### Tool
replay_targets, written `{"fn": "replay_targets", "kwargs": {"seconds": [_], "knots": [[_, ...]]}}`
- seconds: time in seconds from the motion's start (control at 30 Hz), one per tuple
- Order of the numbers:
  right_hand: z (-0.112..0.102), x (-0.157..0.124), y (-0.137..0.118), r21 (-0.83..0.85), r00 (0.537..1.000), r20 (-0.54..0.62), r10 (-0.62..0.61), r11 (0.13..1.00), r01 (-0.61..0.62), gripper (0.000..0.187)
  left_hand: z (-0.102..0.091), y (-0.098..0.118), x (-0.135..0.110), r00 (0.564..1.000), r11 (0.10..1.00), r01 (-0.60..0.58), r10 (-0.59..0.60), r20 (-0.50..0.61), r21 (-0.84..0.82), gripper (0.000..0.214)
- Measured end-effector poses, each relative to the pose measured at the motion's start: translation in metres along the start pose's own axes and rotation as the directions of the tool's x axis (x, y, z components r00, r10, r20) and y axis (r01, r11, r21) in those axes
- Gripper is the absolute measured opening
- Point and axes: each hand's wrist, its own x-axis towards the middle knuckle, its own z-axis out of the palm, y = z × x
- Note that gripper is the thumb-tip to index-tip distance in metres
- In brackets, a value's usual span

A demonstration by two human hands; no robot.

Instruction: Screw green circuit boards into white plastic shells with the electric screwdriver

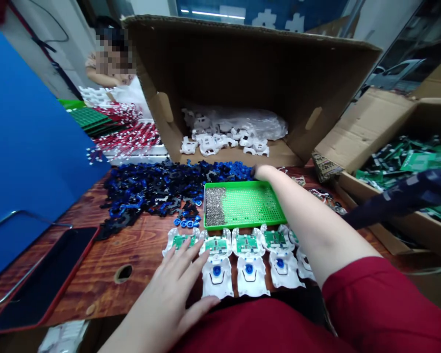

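My left hand [172, 284] lies with fingers spread at the left end of a row of white plastic shells. Its fingertips are over or against a shell with a green circuit board [216, 245]. In front of that row are white shell halves, among them one with a blue round piece [249, 268] and a black curved line. My right arm stretches past the green tray [242, 226], which holds small metal pieces at its left side. My right hand [262, 171] is beyond the tray, near the blue parts [238, 170]; its fingers are hidden from view.
A large cardboard box [253, 63] on its side holds white shells and plastic film. Black and blue parts [150, 186] are heaped left of the tray. A phone-like dark slab [47, 279] lies at left. Green boards fill a right-hand box [353, 193]. A person [110, 73] sits behind.
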Motion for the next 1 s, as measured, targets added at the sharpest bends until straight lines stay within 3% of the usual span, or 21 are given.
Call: {"fn": "replay_targets", "kwargs": {"seconds": [0.1,0.2,0.27,0.33,0.37,0.43,0.47,0.5,0.53,0.6,0.73,0.87,0.93,1.0], "knots": [[0.001,0.000,-0.001,0.022,0.999,0.004,0.032,0.999,-0.032,0.031,0.000,-0.010,-0.017,0.997,0.997,0.071,-0.071,-0.021,0.029,0.058],[-0.008,-0.011,-0.010,0.055,0.996,-0.084,0.010,0.998,-0.006,0.031,-0.001,-0.010,-0.021,0.987,0.989,0.145,-0.147,-0.062,-0.031,0.054],[-0.015,-0.032,-0.026,0.083,0.978,-0.201,-0.059,0.994,0.077,0.030,-0.003,-0.005,-0.017,0.969,0.963,0.211,-0.229,-0.094,-0.170,0.048],[-0.018,-0.068,-0.048,0.105,0.926,-0.329,-0.186,0.967,0.231,0.027,-0.006,0.004,-0.009,0.931,0.869,0.295,-0.354,-0.084,-0.398,0.042],[-0.017,-0.090,-0.060,0.110,0.885,-0.376,-0.274,0.936,0.336,0.024,-0.008,0.008,-0.004,0.908,0.778,0.324,-0.415,-0.054,-0.538,0.040],[-0.008,-0.137,-0.079,0.107,0.788,-0.414,-0.455,0.836,0.538,0.020,-0.011,0.018,0.008,0.874,0.502,0.309,-0.485,0.033,-0.807,0.039],[-0.001,-0.160,-0.085,0.107,0.714,-0.445,-0.541,0.759,0.642,0.018,-0.012,0.023,0.014,0.870,0.342,0.261,-0.488,0.067,-0.903,0.041],[0.007,-0.179,-0.088,0.113,0.578,-0.530,-0.621,0.624,0.773,0.016,-0.013,0.027,0.019,0.874,0.199,0.209,-0.478,0.091,-0.958,0.042],[0.016,-0.195,-0.090,0.101,0.503,-0.594,-0.628,0.562,0.821,0.019,-0.013,0.032,0.022,0.877,0.087,0.166,-0.468,0.107,-0.982,0.041],[0.032,-0.217,-0.087,0.064,0.404,-0.697,-0.593,0.509,0.858,0.029,-0.012,0.039,0.027,0.888,-0.061,0.108,-0.442,0.124,-0.992,0.033],[0.052,-0.230,-0.075,-0.049,0.331,-0.762,-0.556,0.560,0.827,0.036,-0.006,0.050,0.026,0.895,-0.198,0.051,-0.425,0.133,-0.979,0.022],[0.060,-0.234,-0.069,-0.148,0.261,-0.796,-0.546,0.594,0.791,0.033,-0.003,0.055,0.025,0.873,-0.208,0.087,-0.455,0.176,-0.974,0.020],[0.061,-0.237,-0.068,-0.139,0.260,-0.801,-0.539,0.590,0.795,0.035,-0.002,0.055,0.026,0.872,-0.209,0.094,-0.454,0.182,-0.973,0.020],[0.060,-0.239,-0.068,-0.036,0.312,-0.810,-0.497,0.573,0.819,0.043,0.000,0.054,0.026,0.883,-0.227,0.099,-0.430,0.190,-0.969,0.022]]}}
